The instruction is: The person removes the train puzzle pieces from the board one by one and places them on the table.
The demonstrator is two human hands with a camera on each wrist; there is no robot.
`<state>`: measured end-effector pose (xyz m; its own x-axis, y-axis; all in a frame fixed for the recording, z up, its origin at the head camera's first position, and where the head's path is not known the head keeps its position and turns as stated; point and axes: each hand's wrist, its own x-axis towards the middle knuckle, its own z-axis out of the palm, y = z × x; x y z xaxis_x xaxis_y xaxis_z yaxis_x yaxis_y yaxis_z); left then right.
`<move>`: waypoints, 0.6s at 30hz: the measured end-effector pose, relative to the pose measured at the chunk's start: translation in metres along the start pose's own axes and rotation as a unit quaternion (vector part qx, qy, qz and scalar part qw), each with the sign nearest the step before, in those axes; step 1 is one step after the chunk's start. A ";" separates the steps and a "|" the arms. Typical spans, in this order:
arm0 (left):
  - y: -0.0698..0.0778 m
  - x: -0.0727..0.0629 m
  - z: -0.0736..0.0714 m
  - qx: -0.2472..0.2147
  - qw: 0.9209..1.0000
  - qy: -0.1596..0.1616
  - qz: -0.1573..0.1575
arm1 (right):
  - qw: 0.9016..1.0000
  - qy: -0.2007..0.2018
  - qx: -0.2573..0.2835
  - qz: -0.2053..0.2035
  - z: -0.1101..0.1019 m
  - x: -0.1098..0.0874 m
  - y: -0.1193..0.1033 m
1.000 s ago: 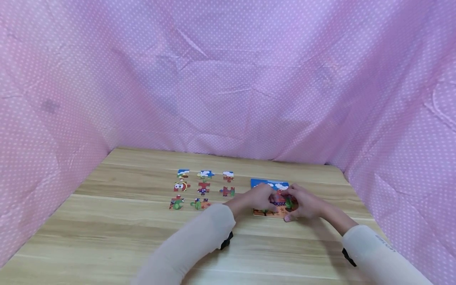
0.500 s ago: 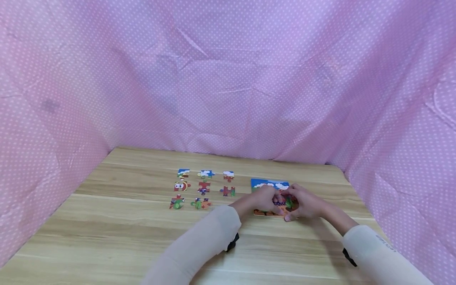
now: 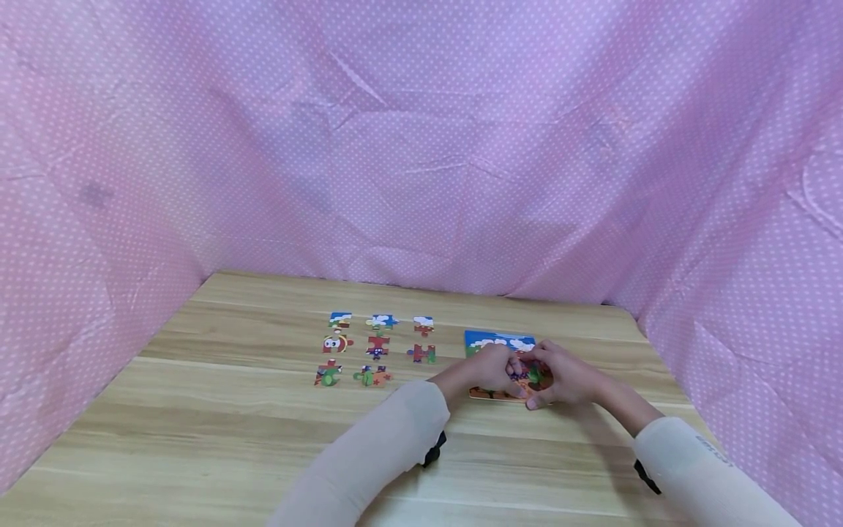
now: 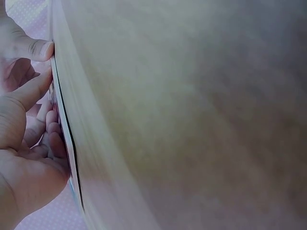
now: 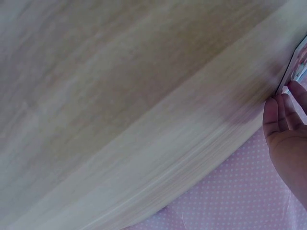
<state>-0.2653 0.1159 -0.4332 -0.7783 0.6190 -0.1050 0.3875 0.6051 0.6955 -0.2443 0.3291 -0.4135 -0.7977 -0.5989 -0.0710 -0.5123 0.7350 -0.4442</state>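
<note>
The jigsaw board (image 3: 498, 339), printed with a blue sky, clouds and orange ground, lies flat at the right of the table. My left hand (image 3: 489, 366) covers its left and middle part, fingers curled in and thumb reaching down to the board's near side. Whether a piece is pinched under these fingers, I cannot tell. Bent around the board's right side is my right hand (image 3: 565, 373), its thumb at the near edge and its forefinger on the picture. In the left wrist view, the left thumb (image 4: 36, 91) meets the board's edge close to the right thumb (image 4: 41, 49).
Several loose jigsaw pieces lie in spaced rows left of the board, among them a piece with an eyed face (image 3: 334, 343) and a red-and-green piece (image 3: 421, 353). Pink dotted cloth (image 3: 421, 183) hangs behind and beside the wooden table (image 3: 263, 439).
My left hand has shifted slightly right over the board, its thumb now near the right thumb. The right hand and the loose pieces stay as they were.
</note>
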 end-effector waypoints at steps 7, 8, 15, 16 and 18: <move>0.001 0.000 0.001 -0.010 1.000 0.009 -0.014 | 1.000 0.003 -0.006 -0.008 0.000 0.000 0.001; 0.001 0.001 0.001 -0.012 1.000 0.011 -0.017 | 1.000 0.003 -0.006 -0.009 0.000 0.000 0.001; 0.000 0.001 0.003 -0.055 0.998 0.022 -0.028 | 1.000 0.002 -0.006 -0.010 0.001 0.001 0.002; 0.000 0.001 0.003 -0.062 0.997 0.023 -0.028 | 1.000 0.002 -0.005 -0.009 0.001 0.001 0.002; 0.000 0.001 0.003 -0.067 0.997 0.024 -0.026 | 1.000 0.001 -0.005 -0.007 0.001 0.001 0.002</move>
<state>-0.2646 0.1181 -0.4354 -0.8196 0.5622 -0.1108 0.2796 0.5612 0.7790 -0.2457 0.3301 -0.4152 -0.7916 -0.6078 -0.0630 -0.5257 0.7299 -0.4369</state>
